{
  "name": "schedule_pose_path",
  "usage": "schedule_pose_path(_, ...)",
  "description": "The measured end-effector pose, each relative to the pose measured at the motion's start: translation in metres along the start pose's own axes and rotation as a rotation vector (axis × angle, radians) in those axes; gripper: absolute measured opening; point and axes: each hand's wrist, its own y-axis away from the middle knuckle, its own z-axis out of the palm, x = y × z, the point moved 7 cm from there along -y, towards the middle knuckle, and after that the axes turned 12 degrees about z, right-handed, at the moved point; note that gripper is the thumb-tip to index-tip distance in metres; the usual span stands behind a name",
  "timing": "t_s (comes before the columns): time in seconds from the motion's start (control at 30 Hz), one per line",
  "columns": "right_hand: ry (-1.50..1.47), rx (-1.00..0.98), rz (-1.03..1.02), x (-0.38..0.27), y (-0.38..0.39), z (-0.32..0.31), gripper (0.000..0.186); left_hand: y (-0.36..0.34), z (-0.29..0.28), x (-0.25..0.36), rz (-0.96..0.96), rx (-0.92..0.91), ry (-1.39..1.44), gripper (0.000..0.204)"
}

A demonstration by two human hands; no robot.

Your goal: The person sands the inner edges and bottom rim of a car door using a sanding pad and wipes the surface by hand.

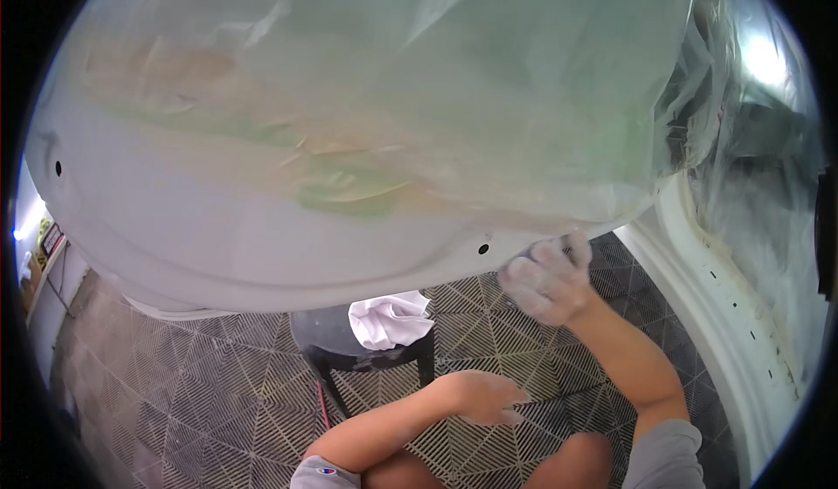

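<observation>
A pale, dusty car door [262, 245] spans the upper part of the view, its upper area covered with clear plastic sheeting [524, 70]. At its lower right edge is my right hand [548, 281], coated in whitish dust. The fingers are curled and pressed against the edge, and a bit of dark grey shows beside them; what they hold is mostly hidden. Lower down, away from the door, my left hand [491, 397] hangs over the floor with nothing visible in it. Its fingers stretch to the right, their tips whitened with dust.
Under the door stands a black stool [327, 336] with a crumpled white cloth [390, 319] on it. A white car body sill [698, 288] curves down the right side, beside more plastic sheeting [759, 201]. Dark patterned floor tiles [209, 393] lie below. Shelving stands far left.
</observation>
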Motion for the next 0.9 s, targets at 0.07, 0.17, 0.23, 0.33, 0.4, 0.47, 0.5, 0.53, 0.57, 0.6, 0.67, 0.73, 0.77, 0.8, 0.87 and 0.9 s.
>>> schedule_pose_path(0.07,-0.113,-0.03,-0.001,-0.04,-0.03,0.019,0.032,-0.008,0.011,-0.007,0.073,0.052,0.007,0.06)
schedule_pose_path(0.17,-0.206,-0.077,-0.059,-0.053,-0.053,0.025,0.033,-0.022,0.016,-0.009,0.191,0.089,0.022,0.061)
schedule_pose_path(0.23,-0.222,-0.075,-0.102,-0.048,-0.043,0.024,0.033,-0.017,0.017,-0.008,0.199,0.09,0.048,0.061)
schedule_pose_path(0.33,-0.016,0.064,0.015,-0.015,-0.008,0.005,0.029,-0.014,0.009,-0.012,0.129,0.087,0.056,0.062)
schedule_pose_path(0.4,-0.063,0.106,0.133,-0.014,-0.005,0.005,0.028,-0.019,0.009,-0.013,0.08,0.037,-0.026,0.062)
schedule_pose_path(0.47,-0.107,0.072,0.094,-0.04,-0.043,0.012,0.028,-0.026,0.018,-0.014,0.122,0.045,-0.021,0.061)
schedule_pose_path(0.5,-0.156,0.034,0.052,-0.048,-0.056,0.013,0.029,-0.028,0.017,-0.01,0.165,0.06,-0.012,0.061)
schedule_pose_path(0.53,-0.146,0.031,0.035,-0.046,-0.058,0.012,0.03,-0.025,0.017,-0.01,0.161,0.053,-0.016,0.061)
schedule_pose_path(0.57,-0.142,0.036,0.038,-0.038,-0.046,0.011,0.03,-0.021,0.016,-0.011,0.145,0.067,0.007,0.06)
schedule_pose_path(0.6,-0.01,0.02,0.023,-0.029,-0.023,0.01,0.028,-0.017,0.016,-0.008,0.137,0.081,0.036,0.059)
schedule_pose_path(0.67,0.186,0.083,0.1,-0.017,-0.009,-0.005,0.034,-0.002,0.015,-0.01,0.084,0.079,0.017,0.06)
schedule_pose_path(0.73,0.183,0.085,0.196,-0.028,-0.016,-0.001,0.032,-0.008,0.011,-0.014,0.032,0.071,-0.006,0.06)
schedule_pose_path(0.77,0.176,0.097,0.302,-0.03,-0.022,0.003,0.032,-0.014,0.009,-0.015,0.002,0.049,-0.055,0.059)
schedule_pose_path(0.8,0.107,0.099,0.303,-0.035,-0.039,0.005,0.033,-0.016,0.009,-0.016,-0.013,0.028,-0.109,0.059)
schedule_pose_path(0.87,0.152,0.116,0.256,-0.033,-0.056,0.004,0.032,-0.015,0.016,-0.02,0.022,0.059,-0.113,0.058)
schedule_pose_path(0.9,0.187,0.131,0.21,-0.038,-0.061,0.003,0.032,-0.009,0.018,-0.019,0.05,0.095,-0.11,0.058)
